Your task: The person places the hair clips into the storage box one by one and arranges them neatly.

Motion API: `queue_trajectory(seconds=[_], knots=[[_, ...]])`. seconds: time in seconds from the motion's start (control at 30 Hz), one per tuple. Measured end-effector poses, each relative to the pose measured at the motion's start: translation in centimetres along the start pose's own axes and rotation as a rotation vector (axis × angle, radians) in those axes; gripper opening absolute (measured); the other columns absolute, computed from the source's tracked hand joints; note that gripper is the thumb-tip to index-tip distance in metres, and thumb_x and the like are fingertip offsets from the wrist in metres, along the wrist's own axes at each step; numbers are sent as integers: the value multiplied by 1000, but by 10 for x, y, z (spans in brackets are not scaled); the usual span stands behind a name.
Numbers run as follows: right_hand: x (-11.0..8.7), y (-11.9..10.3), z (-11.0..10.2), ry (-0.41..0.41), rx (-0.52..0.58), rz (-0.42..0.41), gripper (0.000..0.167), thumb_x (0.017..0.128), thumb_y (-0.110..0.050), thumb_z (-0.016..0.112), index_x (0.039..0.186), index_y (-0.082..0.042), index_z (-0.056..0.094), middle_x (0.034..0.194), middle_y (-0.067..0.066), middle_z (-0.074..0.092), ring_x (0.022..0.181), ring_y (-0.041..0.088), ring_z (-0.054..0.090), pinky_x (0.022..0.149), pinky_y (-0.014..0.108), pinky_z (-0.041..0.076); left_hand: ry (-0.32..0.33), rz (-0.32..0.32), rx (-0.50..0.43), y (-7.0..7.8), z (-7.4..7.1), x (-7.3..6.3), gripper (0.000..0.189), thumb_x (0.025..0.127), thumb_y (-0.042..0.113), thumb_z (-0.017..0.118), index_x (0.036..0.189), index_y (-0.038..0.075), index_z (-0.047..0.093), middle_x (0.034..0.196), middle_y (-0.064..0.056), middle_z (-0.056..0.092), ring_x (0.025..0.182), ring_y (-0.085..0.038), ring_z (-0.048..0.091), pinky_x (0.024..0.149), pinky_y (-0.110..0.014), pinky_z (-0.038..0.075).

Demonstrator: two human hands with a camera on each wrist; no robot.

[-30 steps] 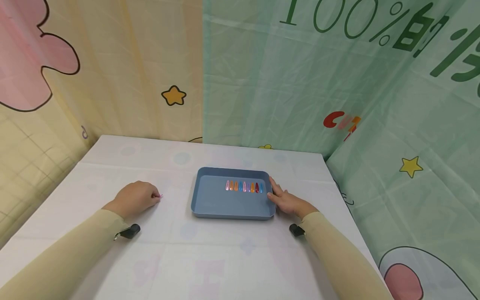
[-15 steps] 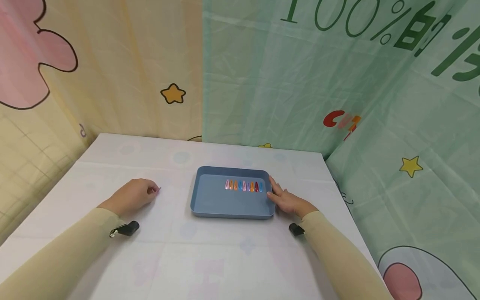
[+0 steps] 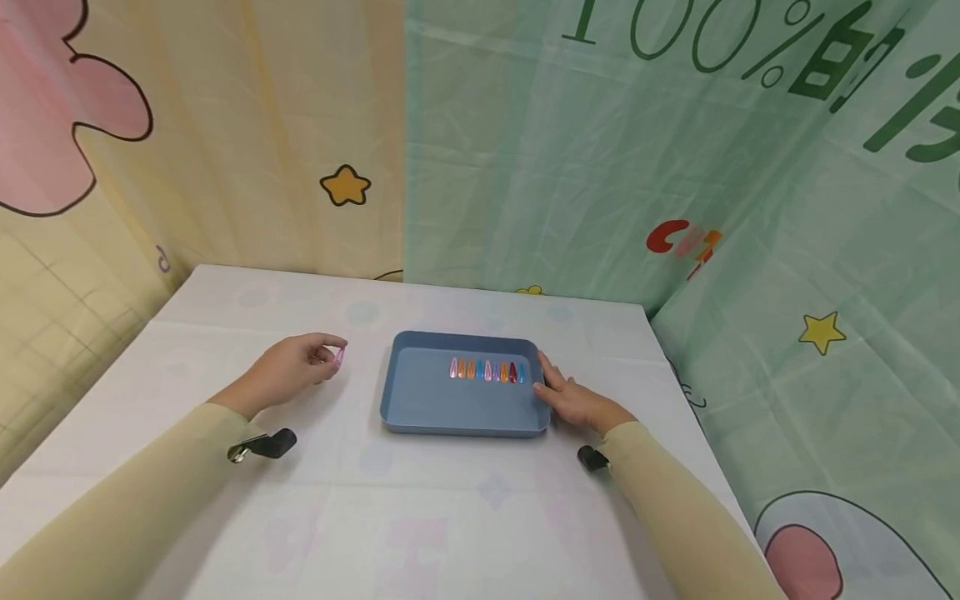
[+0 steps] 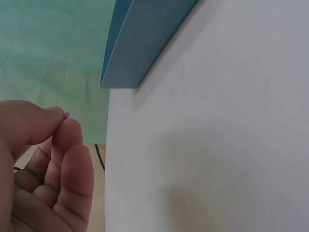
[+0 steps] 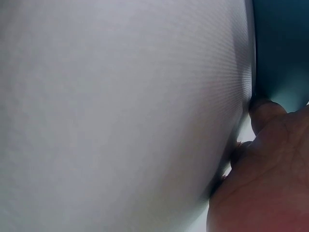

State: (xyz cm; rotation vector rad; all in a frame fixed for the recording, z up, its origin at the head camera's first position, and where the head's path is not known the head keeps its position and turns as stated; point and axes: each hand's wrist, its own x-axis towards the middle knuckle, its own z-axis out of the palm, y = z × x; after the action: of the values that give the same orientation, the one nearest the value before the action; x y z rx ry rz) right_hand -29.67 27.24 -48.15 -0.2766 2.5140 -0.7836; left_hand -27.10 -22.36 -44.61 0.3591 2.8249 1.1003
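Between thumb and forefinger, my left hand [image 3: 288, 371] pinches a small pink snap hair clip [image 3: 340, 356] above the table, left of the tray. In the left wrist view only a tiny tip of that hair clip [image 4: 66, 116] shows between the fingertips. A blue-grey tray [image 3: 435, 412] lies at the middle of the table. Inside it, several colourful snap hair clips [image 3: 487, 370] stand side by side in a row toward the upper right. My right hand [image 3: 577, 402] rests against the tray's right wall with its fingers extended; the right wrist view shows it touching the tray [image 5: 285, 53].
A white patterned cloth covers the table [image 3: 360, 525]. Printed curtains [image 3: 525, 167] hang behind the table and along its sides. Each sleeve cuff carries a black wrist device [image 3: 273, 443].
My left hand has lifted from the table and moved right, toward the tray, with the pink hair clip. My right hand and the tray have stayed in place.
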Motion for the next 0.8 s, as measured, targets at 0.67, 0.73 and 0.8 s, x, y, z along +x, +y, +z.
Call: queue_trajectory(seconds=[0.67, 0.73, 0.8], knots=[[0, -1, 1, 0, 15, 3, 74, 113, -54, 31, 168, -32, -14, 178, 10, -8, 160, 50, -14, 126, 69, -6, 4, 65, -187, 60, 29, 35, 37, 98, 14, 72, 134, 7, 68, 105, -8, 72, 91, -17, 68, 74, -27, 54], [0, -1, 0, 1, 12, 0, 75, 113, -53, 31, 168, -31, -14, 178, 10, -8, 160, 50, -13, 126, 68, -6, -6, 68, -206, 64, 32, 38, 37, 98, 14, 72, 134, 7, 68, 104, -8, 71, 90, -17, 68, 75, -27, 54], [0, -1, 0, 2, 9, -5, 75, 113, -53, 31, 168, -31, -14, 178, 10, -7, 160, 49, -13, 126, 68, -6, -13, 69, -217, 69, 35, 41, 36, 98, 14, 72, 133, 7, 68, 103, -7, 71, 88, -16, 67, 75, -27, 54]])
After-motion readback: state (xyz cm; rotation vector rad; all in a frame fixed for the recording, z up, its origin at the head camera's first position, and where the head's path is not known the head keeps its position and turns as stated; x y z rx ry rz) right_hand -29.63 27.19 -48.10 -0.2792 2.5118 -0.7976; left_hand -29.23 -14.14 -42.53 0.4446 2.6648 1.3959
